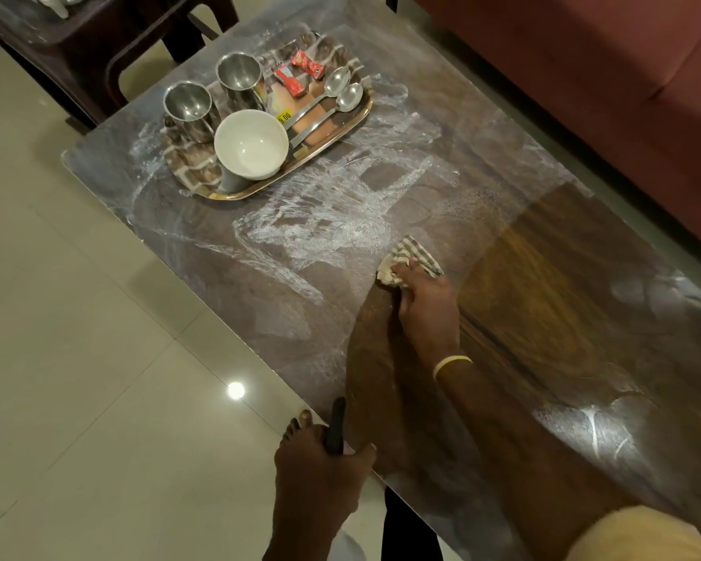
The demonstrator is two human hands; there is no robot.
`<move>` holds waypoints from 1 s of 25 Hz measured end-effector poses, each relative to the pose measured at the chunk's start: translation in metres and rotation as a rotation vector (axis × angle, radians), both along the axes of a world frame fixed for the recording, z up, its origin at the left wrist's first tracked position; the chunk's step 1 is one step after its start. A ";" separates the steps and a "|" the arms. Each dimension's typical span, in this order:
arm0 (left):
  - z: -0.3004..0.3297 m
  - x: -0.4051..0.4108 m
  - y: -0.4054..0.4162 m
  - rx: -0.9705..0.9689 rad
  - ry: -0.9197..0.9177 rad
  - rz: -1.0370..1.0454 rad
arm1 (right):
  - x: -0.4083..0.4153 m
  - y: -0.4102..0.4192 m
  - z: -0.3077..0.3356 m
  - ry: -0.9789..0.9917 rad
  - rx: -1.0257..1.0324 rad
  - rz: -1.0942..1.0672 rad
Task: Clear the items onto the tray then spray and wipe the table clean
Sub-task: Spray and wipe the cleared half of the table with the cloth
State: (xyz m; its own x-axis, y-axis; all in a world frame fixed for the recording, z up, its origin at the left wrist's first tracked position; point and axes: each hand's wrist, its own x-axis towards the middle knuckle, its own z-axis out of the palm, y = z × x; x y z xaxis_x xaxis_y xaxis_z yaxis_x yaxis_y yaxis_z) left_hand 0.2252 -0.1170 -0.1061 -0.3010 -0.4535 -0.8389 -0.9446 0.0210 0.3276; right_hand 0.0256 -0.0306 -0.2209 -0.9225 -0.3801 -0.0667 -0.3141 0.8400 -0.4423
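Now cloth [409,259] lies under right hand [425,305] fingers [401,271].

Pale glossy floor tiles [77,317] under me, with a bright ceiling light reflection [236,390] bouncing off them. Reddish sofa [583,54] on my right, dark plastic chair [98,54] up ahead.

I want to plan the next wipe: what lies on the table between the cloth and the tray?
Head view: only white smeared streaks on the table between cloth and tray.
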 end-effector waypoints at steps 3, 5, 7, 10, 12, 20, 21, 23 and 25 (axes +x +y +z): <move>0.013 -0.014 -0.026 0.004 -0.025 0.113 | 0.047 0.006 0.006 -0.074 0.048 0.092; 0.014 -0.022 -0.042 0.039 -0.077 0.167 | 0.110 0.032 0.020 -0.129 0.067 0.373; 0.014 -0.028 -0.055 0.062 -0.062 0.147 | 0.142 0.051 0.024 -0.174 0.084 0.622; 0.016 -0.040 -0.067 0.048 0.021 0.075 | 0.116 0.042 0.016 -0.075 0.105 0.876; 0.018 -0.055 -0.072 0.051 0.058 0.041 | 0.069 0.033 0.005 0.061 0.135 0.902; 0.041 -0.148 -0.069 0.140 -0.011 -0.168 | 0.007 0.072 0.012 -0.010 0.128 -0.053; 0.040 -0.160 -0.067 0.139 -0.008 -0.193 | 0.029 0.072 0.010 0.005 0.138 0.047; 0.038 -0.189 -0.059 0.116 0.016 -0.238 | 0.043 0.080 0.001 -0.031 0.154 0.244; 0.035 -0.220 -0.048 0.065 0.048 -0.298 | 0.029 0.087 -0.005 0.035 0.171 0.392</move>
State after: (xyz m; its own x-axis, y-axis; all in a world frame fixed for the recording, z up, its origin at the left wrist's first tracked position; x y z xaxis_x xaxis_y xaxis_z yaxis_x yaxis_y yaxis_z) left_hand 0.0054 -0.1646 -0.0715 -0.4526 -0.2855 -0.8447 -0.8834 0.2724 0.3813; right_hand 0.0548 0.0565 -0.2256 -0.7130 -0.6888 -0.1310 -0.6368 0.7143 -0.2902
